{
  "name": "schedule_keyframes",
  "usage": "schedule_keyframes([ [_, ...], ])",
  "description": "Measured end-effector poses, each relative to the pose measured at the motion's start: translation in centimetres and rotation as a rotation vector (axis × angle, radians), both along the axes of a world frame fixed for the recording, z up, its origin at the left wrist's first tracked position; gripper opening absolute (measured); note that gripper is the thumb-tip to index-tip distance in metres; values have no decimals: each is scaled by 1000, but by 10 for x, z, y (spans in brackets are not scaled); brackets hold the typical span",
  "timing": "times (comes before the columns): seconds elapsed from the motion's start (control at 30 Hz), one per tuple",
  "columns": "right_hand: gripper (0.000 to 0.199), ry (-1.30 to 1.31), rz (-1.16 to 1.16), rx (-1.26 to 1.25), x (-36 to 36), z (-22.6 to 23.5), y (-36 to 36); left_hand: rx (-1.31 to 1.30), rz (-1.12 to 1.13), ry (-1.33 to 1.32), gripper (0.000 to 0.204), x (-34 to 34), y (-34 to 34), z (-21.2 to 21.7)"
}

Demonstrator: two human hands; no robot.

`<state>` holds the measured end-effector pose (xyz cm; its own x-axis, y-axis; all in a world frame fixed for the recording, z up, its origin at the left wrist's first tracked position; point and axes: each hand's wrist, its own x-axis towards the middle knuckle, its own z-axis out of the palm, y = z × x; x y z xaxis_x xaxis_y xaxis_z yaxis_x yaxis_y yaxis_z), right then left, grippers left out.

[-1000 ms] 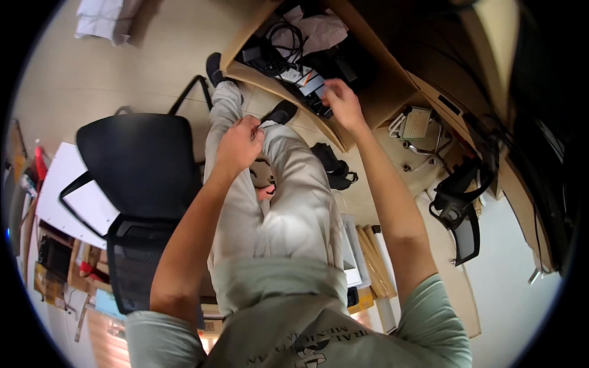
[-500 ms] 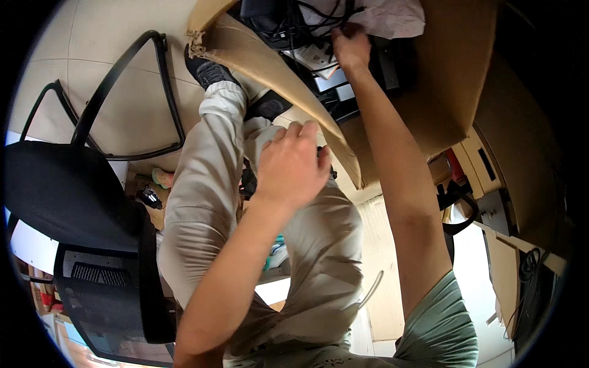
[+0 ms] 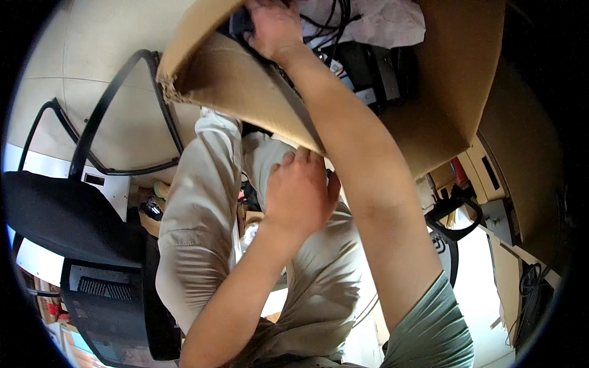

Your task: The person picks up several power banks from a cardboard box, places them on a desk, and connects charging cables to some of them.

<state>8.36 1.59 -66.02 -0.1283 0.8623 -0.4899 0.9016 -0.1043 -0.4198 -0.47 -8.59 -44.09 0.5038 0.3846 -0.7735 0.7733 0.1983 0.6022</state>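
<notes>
My right hand (image 3: pixel 274 27) reaches into a big open cardboard box (image 3: pixel 230 76), by its left wall. The hand's fingers bend over a dark bluish thing (image 3: pixel 240 23) near the top edge of the view; its kind cannot be made out. Black cables (image 3: pixel 337 24) and crumpled pale wrapping (image 3: pixel 392 23) lie beside that hand. Further right in the box are black devices (image 3: pixel 362 70) with grey metal parts. Over my lap, my left hand (image 3: pixel 299 190) is closed, back upward, knuckles close to the box's lower edge. Whatever its fingers hold is hidden.
A black mesh office chair (image 3: pixel 101 288) stands at the left, near a black tubular chair frame (image 3: pixel 92 116) on the tiled floor. My legs (image 3: pixel 196 208) stretch below the box. To the right are a beige case (image 3: pixel 481 172) and coiled black cable (image 3: pixel 532 273).
My right hand has moved left inside the box, from the cables and wrapping to the dark thing. The box sits lower in view and hides my shoes. My left hand is slightly lower.
</notes>
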Motion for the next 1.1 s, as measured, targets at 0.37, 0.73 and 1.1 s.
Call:
schedule_keyframes([
  [0.37, 47, 548, -833, 16, 15, 94, -35, -477, 38, -70, 41, -1, 9, -14],
  [0.73, 34, 1236, -1778, -182, 62, 176, -54, -262, 850, -193, 53, -19, 96, 10],
  [1.1, 38, 1220, -1670, -157, 52, 217, -87, -136, 779, -282, 47, -1, 83, -4],
])
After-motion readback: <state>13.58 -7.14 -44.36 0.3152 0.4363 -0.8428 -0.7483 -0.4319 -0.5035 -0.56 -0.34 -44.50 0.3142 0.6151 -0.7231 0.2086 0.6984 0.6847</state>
